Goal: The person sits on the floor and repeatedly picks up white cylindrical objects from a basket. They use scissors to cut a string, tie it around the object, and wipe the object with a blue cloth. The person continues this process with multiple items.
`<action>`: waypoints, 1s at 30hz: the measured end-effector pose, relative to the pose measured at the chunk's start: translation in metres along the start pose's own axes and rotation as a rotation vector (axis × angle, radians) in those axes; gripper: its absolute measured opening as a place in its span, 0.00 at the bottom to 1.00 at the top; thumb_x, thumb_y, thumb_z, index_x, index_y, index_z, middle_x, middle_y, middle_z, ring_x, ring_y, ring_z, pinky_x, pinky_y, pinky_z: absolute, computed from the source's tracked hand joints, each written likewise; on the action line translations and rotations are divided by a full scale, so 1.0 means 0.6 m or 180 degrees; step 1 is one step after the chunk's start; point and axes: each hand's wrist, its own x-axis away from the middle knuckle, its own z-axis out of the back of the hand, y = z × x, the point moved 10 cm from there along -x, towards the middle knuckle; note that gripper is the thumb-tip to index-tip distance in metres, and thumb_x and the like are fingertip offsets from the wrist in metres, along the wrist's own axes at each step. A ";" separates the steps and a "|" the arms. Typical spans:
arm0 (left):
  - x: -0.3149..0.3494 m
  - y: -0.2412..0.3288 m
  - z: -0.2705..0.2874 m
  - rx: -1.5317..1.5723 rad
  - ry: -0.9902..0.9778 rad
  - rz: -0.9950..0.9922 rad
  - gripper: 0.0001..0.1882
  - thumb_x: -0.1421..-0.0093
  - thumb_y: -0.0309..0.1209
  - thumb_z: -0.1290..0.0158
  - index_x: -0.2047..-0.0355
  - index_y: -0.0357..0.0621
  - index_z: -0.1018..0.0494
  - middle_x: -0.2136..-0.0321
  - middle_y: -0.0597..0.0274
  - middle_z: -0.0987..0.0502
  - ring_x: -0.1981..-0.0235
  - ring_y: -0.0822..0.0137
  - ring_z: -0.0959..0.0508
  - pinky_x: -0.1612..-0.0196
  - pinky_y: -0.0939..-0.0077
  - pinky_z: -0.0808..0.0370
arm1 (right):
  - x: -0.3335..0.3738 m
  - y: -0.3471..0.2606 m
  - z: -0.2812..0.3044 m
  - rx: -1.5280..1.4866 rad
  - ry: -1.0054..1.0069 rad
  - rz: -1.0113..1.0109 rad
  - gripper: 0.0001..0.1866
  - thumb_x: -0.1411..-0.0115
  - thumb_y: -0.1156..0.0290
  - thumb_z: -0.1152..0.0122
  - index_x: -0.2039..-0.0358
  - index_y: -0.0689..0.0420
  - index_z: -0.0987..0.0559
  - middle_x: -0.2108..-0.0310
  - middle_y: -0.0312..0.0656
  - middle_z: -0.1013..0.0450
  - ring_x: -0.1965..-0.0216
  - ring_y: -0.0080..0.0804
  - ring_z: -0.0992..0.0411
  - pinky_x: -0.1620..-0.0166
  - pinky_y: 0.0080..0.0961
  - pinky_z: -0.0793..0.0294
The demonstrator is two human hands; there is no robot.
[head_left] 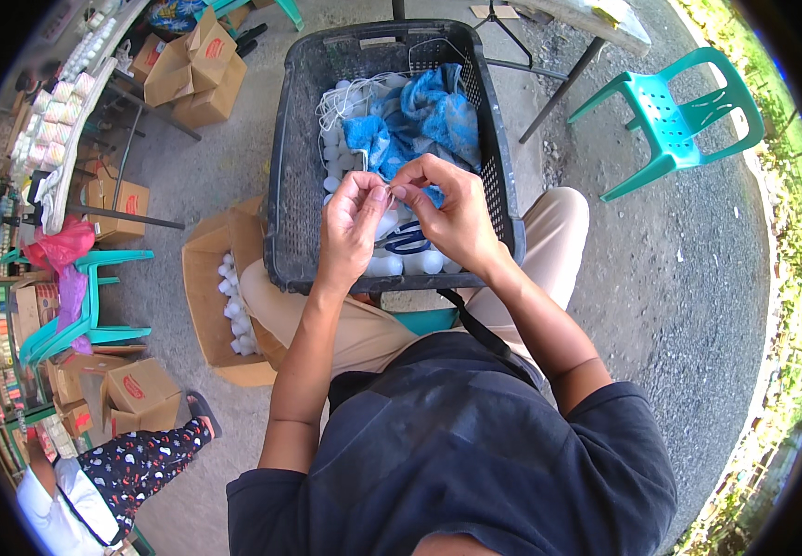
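My left hand (pixel 350 227) and my right hand (pixel 455 211) meet over a black plastic crate (pixel 280 167), fingertips pinched together on a thin white string (pixel 365 160). The string's exact path between the fingers is too fine to follow. Below my hands, scissors with dark blue handles (pixel 407 239) rest on white bottle-like plastic pieces (pixel 422 263). A crumpled blue patterned cloth (pixel 433 116) lies in the crate beyond my fingers. Loose loops of white cord (pixel 338 104) sit to its left, over more white pieces.
Left of the crate stands an open cardboard box (pixel 204 306) holding white pieces (pixel 237 310). A green plastic chair (pixel 674 125) is at the right. Further left are another green chair (pixel 95 301), cardboard boxes (pixel 141 389) and a person in patterned trousers (pixel 141 468). A table (pixel 605 23) is at top right.
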 end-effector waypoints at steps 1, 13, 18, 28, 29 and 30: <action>0.001 0.003 0.000 -0.0128 -0.0008 -0.0038 0.06 0.34 0.28 0.51 0.66 0.38 0.30 0.73 0.69 0.28 0.70 0.80 0.29 0.66 0.83 0.30 | 0.002 0.007 -0.003 -0.0161 0.0018 -0.0163 0.04 0.47 0.82 0.38 0.70 0.63 0.24 0.71 0.41 0.24 0.68 0.27 0.25 0.62 0.23 0.27; 0.002 0.013 0.003 -0.0676 0.0087 -0.0366 0.07 0.35 0.28 0.49 0.68 0.38 0.32 0.71 0.63 0.25 0.70 0.78 0.28 0.65 0.81 0.29 | 0.029 0.051 -0.015 -0.0437 0.0270 -0.0551 0.05 0.42 0.75 0.38 0.68 0.63 0.24 0.73 0.38 0.25 0.71 0.18 0.30 0.67 0.17 0.30; 0.008 0.008 -0.003 -0.0376 0.0256 -0.0376 0.06 0.34 0.27 0.51 0.66 0.37 0.33 0.72 0.63 0.26 0.70 0.78 0.28 0.65 0.83 0.29 | 0.038 0.081 -0.030 -0.0769 0.0046 -0.0907 0.08 0.38 0.70 0.41 0.67 0.62 0.25 0.73 0.33 0.28 0.71 0.13 0.36 0.70 0.13 0.37; 0.016 0.035 -0.009 -0.0752 0.0148 -0.1020 0.04 0.36 0.25 0.48 0.64 0.38 0.33 0.68 0.63 0.28 0.67 0.75 0.27 0.62 0.80 0.28 | 0.048 0.106 -0.064 -0.1914 -0.0290 -0.1246 0.11 0.33 0.64 0.47 0.65 0.58 0.28 0.71 0.28 0.34 0.69 0.14 0.39 0.64 0.15 0.38; 0.017 0.039 -0.010 -0.0818 0.0148 -0.1089 0.04 0.36 0.25 0.48 0.64 0.38 0.32 0.68 0.63 0.28 0.67 0.75 0.27 0.62 0.80 0.28 | 0.048 0.103 -0.065 -0.1865 -0.0293 -0.1195 0.10 0.33 0.64 0.47 0.66 0.58 0.28 0.72 0.28 0.34 0.69 0.14 0.40 0.64 0.15 0.38; 0.017 0.041 -0.010 -0.0877 0.0148 -0.1155 0.04 0.36 0.24 0.48 0.64 0.38 0.32 0.68 0.63 0.28 0.67 0.75 0.27 0.63 0.80 0.28 | 0.049 0.101 -0.065 -0.1809 -0.0296 -0.1149 0.10 0.33 0.65 0.48 0.66 0.59 0.28 0.72 0.28 0.35 0.69 0.14 0.40 0.64 0.15 0.39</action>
